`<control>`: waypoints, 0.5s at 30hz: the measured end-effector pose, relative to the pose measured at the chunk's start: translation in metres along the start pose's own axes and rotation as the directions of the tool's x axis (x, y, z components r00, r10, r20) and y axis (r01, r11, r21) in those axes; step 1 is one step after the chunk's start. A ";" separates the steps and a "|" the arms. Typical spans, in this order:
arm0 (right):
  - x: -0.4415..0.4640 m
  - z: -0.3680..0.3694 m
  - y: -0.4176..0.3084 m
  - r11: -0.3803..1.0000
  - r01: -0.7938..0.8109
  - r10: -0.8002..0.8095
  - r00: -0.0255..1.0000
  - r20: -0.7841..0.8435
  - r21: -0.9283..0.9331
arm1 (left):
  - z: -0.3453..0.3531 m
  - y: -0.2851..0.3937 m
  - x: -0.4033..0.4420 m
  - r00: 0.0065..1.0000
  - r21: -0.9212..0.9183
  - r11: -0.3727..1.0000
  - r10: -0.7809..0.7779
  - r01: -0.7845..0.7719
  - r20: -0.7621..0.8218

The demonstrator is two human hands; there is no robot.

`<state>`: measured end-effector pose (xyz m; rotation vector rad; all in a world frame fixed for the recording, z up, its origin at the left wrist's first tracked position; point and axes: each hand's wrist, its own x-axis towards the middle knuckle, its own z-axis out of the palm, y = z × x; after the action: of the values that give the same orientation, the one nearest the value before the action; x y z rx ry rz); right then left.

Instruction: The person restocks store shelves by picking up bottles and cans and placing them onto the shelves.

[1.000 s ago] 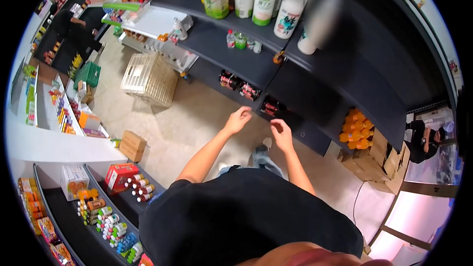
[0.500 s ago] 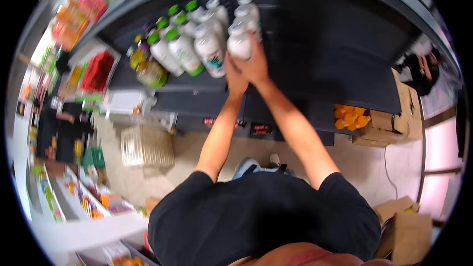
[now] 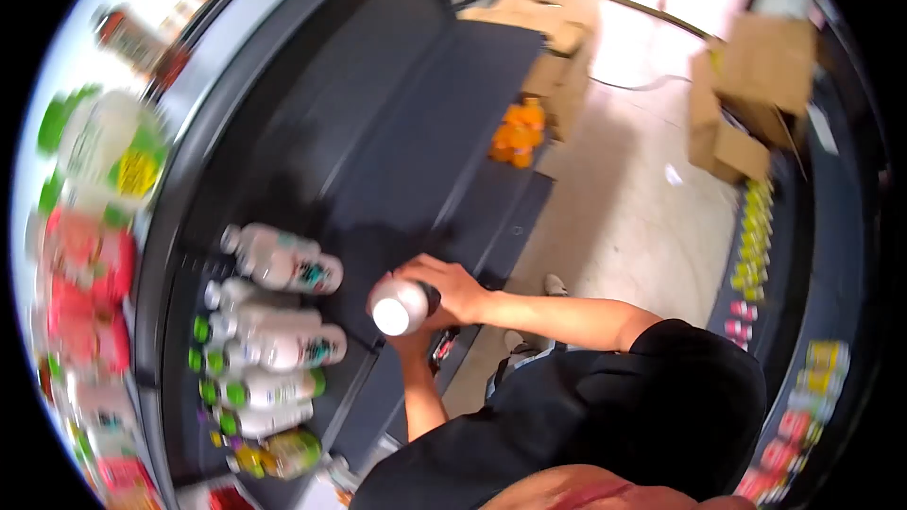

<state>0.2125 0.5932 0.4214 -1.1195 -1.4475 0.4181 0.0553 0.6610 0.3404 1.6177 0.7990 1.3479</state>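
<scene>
A white bottle (image 3: pixel 408 301) with a white cap points up toward me, held in front of the dark shelf. My right hand (image 3: pixel 452 285) is closed around its far side. My left hand (image 3: pixel 412 342) holds it from below, its fingers partly hidden behind the bottle. To the left on the shelf (image 3: pixel 378 184) stand white-capped bottles with teal print (image 3: pixel 283 260). Beside them is a row of green-capped white bottles (image 3: pixel 274 387), then a yellowish bottle (image 3: pixel 293 451).
Orange bottles (image 3: pixel 518 132) sit on a lower level at the shelf's far end. Opened cardboard boxes (image 3: pixel 756 76) stand on the floor at upper right. An upper shelf with pink bottles (image 3: pixel 90 255) is close on the left. Another stocked shelf (image 3: pixel 831 255) lies right.
My view has turned toward the right end of the shelf. The held bottle has come away from the row of white-capped bottles, with its cap now tilted toward me.
</scene>
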 end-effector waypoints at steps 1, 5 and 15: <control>-0.019 -0.005 -0.001 1.000 -0.013 0.012 0.996 -0.088 -0.012 | 0.000 -0.001 -0.001 0.993 0.036 0.998 0.051 -0.055 0.107; -0.083 -0.027 -0.011 0.979 -0.201 0.171 0.899 -0.402 -0.033 | 0.044 0.019 -0.012 0.881 0.226 0.974 -0.096 -0.013 0.462; -0.290 -0.166 -0.051 0.797 -0.599 0.478 0.545 -0.689 0.080 | 0.235 0.087 -0.101 0.220 0.188 0.970 -0.152 -0.154 0.964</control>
<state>0.2964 0.2763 0.3378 -1.6514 -0.4443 0.2553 0.2589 0.4848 0.3653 2.1996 0.1089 -0.0672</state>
